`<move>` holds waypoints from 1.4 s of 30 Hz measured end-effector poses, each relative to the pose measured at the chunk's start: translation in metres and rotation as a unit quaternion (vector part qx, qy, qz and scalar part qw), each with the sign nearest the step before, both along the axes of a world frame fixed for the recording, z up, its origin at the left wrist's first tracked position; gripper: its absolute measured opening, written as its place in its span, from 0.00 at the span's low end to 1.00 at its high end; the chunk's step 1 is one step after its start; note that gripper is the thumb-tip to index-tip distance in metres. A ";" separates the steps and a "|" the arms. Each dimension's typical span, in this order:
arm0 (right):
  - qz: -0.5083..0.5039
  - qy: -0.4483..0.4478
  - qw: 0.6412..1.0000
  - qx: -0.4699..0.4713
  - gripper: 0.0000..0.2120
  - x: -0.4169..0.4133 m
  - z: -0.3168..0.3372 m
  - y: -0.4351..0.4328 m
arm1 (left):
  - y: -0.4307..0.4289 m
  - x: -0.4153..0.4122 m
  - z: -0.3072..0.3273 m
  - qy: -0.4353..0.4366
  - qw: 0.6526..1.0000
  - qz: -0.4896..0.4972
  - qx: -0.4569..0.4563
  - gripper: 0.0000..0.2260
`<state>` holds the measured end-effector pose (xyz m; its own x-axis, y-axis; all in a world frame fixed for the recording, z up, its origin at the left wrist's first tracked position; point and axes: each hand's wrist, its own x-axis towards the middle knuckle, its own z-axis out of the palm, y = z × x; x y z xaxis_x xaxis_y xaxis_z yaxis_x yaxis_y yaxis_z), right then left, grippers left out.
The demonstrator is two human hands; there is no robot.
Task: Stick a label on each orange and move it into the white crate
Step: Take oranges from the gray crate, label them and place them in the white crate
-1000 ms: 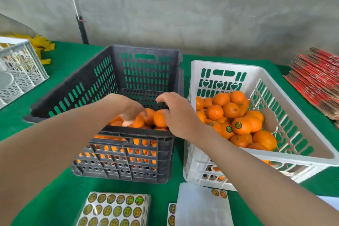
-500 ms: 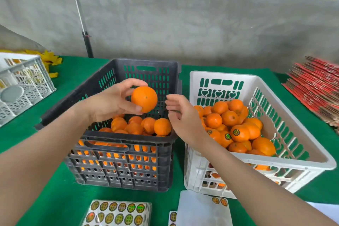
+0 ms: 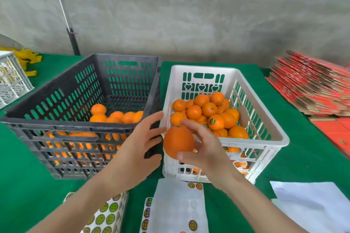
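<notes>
Right hand (image 3: pixel 205 147) grips 1 orange (image 3: pixel 178 143): thumb under near side, fingers curled over top and far side. Orange sits left of palm, in air in front of near left corner of white crate (image 3: pixel 204 69), outside it. Left hand (image 3: pixel 136 149) spread, fingers straight, holds nothing, just left of orange; contact unclear. Black crate (image 3: pixel 66 125) at left holds loose oranges (image 3: pixel 117 115). White crate holds orange pile (image 3: pixel 206 109). Sticker sheets (image 3: pixel 106 215) lie on green table (image 3: pixel 28 185) under forearms.
</notes>
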<state>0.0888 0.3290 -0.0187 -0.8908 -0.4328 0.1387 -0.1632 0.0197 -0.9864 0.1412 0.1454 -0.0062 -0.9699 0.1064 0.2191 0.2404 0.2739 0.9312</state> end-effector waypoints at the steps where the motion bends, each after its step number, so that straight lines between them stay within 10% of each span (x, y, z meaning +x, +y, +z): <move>1: -0.003 0.003 1.000 0.002 0.31 0.003 -0.006 0.007 | 0.008 0.004 -0.009 -0.039 0.998 0.015 0.037 0.34; 11: 0.072 -0.034 0.990 0.113 0.25 0.002 -0.057 0.041 | 0.059 0.006 -0.065 -0.260 0.931 0.139 0.216 0.28; 14: 0.019 -0.094 0.938 0.332 0.11 -0.008 -0.098 0.060 | 0.039 0.011 -0.091 -0.306 0.908 0.185 0.218 0.25; 18: -0.006 -0.181 0.869 0.460 0.19 0.001 -0.151 0.071 | 0.025 0.025 -0.128 -0.373 0.881 0.200 0.211 0.30; 26: -0.129 -0.232 0.905 0.331 0.20 -0.005 -0.163 0.042 | 0.030 0.039 -0.151 -0.435 0.849 0.184 0.235 0.24; 32: -0.100 -0.261 0.955 0.103 0.08 0.022 -0.148 0.046 | 0.031 0.028 -0.120 -0.332 0.922 0.166 0.110 0.24; 42: -0.085 -0.181 0.973 0.110 0.16 0.048 -0.118 0.033 | 0.050 -0.006 -0.091 -0.247 0.966 -0.051 -0.058 0.04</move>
<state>0.1367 0.3618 -0.1371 -0.9252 -0.2583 -0.2781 0.2195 0.2339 -0.9472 0.1355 0.1954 -0.0972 -0.9360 0.2029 -0.2878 -0.1951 0.3815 0.9035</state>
